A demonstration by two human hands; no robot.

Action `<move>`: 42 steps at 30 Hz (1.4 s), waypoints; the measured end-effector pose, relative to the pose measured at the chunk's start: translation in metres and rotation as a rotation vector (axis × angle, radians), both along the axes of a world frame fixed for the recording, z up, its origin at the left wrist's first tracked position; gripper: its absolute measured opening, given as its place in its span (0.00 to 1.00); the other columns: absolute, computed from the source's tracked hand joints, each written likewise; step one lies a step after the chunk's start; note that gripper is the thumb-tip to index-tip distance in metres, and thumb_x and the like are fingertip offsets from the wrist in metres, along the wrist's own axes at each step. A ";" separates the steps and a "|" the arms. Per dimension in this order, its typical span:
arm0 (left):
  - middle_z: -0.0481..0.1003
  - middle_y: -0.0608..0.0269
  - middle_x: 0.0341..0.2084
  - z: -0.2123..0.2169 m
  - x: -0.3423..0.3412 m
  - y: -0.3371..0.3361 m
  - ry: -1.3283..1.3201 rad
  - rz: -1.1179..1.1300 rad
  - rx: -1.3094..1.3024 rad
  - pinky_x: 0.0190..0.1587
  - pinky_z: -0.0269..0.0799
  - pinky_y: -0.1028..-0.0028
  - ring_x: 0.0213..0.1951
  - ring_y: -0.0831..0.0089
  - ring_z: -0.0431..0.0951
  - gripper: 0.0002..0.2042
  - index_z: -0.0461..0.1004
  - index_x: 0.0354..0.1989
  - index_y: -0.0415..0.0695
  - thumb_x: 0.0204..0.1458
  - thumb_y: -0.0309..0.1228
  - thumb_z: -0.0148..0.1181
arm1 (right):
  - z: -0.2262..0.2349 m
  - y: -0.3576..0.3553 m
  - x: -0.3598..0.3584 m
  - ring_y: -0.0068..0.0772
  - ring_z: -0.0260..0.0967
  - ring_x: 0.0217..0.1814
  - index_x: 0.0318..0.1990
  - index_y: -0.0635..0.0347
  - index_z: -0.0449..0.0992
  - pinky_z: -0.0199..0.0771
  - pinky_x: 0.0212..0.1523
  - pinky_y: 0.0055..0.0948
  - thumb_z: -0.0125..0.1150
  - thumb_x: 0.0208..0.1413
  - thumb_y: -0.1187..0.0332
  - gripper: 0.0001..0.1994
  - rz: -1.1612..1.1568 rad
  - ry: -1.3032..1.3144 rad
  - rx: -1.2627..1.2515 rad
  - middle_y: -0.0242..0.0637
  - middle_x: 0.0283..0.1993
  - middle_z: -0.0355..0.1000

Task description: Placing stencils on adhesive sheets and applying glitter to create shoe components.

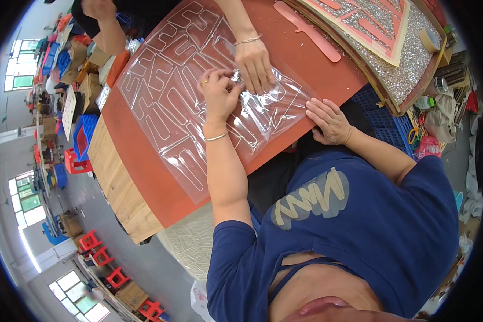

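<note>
A clear plastic sheet point(182, 134) with white-outlined, rounded shapes lies over a reddish-brown board point(139, 161), its near right part wrinkled and shiny. My left hand point(220, 91), with a ring and a bracelet, is on the sheet. Its thumb and fingers are pinched together; what lies between them is too small to make out. My right hand point(330, 121) rests at the sheet's right corner, fingers stretched over the board's near edge. A co-worker's hand point(255, 64) with a bracelet reaches from the far side and presses the sheet close beside my left hand.
The co-worker's other hand point(99, 8) is at the far left. A pink flat strip point(308, 32) lies at the back. On the right stands a glittery panel point(413, 70) with a tape roll point(429, 40). Below it is a blue crate point(383, 118); red stools point(102, 256) stand left.
</note>
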State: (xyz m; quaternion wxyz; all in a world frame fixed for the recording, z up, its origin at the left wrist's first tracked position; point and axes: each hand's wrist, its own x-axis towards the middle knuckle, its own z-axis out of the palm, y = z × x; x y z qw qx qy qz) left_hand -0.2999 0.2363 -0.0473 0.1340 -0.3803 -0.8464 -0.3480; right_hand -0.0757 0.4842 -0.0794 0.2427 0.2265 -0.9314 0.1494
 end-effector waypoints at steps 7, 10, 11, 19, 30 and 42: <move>0.74 0.71 0.43 -0.004 -0.018 -0.031 -0.432 0.122 0.449 0.62 0.48 0.60 0.56 0.61 0.61 0.06 0.78 0.22 0.47 0.39 0.33 0.68 | 0.005 0.000 0.000 0.41 0.55 0.68 0.58 0.63 0.62 0.46 0.68 0.40 0.58 0.39 0.72 0.32 0.011 -0.033 0.001 0.44 0.63 0.61; 0.76 0.63 0.42 0.025 -0.003 -0.034 -0.012 0.470 -0.033 0.60 0.57 0.67 0.51 0.65 0.69 0.09 0.80 0.25 0.48 0.47 0.40 0.64 | 0.008 0.002 0.004 0.41 0.55 0.68 0.58 0.63 0.62 0.46 0.68 0.40 0.58 0.39 0.72 0.32 -0.004 -0.064 0.018 0.43 0.63 0.61; 0.74 0.60 0.44 0.017 -0.011 -0.036 0.065 0.534 -0.040 0.56 0.61 0.68 0.49 0.64 0.71 0.10 0.80 0.24 0.49 0.48 0.42 0.63 | 0.010 0.001 0.004 0.41 0.55 0.68 0.58 0.63 0.62 0.46 0.68 0.40 0.58 0.39 0.72 0.32 0.000 -0.067 0.020 0.43 0.63 0.61; 0.71 0.48 0.45 0.028 0.054 -0.128 -0.066 1.237 0.554 0.54 0.63 0.59 0.54 0.57 0.65 0.08 0.73 0.38 0.36 0.50 0.21 0.55 | 0.050 -0.007 -0.004 0.41 0.54 0.68 0.58 0.64 0.62 0.46 0.67 0.45 0.57 0.42 0.76 0.30 0.026 -0.270 0.026 0.44 0.62 0.61; 0.72 0.48 0.49 0.064 0.162 -0.035 0.303 0.330 -0.623 0.63 0.49 0.50 0.58 0.51 0.64 0.18 0.72 0.48 0.35 0.48 0.29 0.52 | 0.128 -0.010 -0.032 0.36 0.65 0.44 0.47 0.65 0.68 0.58 0.51 0.36 0.54 0.47 0.75 0.16 0.214 -0.071 0.124 0.39 0.40 0.68; 0.73 0.41 0.46 0.016 0.195 -0.022 0.265 0.477 -0.796 0.61 0.58 0.53 0.51 0.51 0.72 0.20 0.69 0.50 0.30 0.48 0.27 0.48 | 0.089 -0.012 -0.026 0.33 0.63 0.36 0.47 0.64 0.71 0.59 0.45 0.32 0.52 0.46 0.74 0.17 0.231 -0.047 0.161 0.35 0.33 0.65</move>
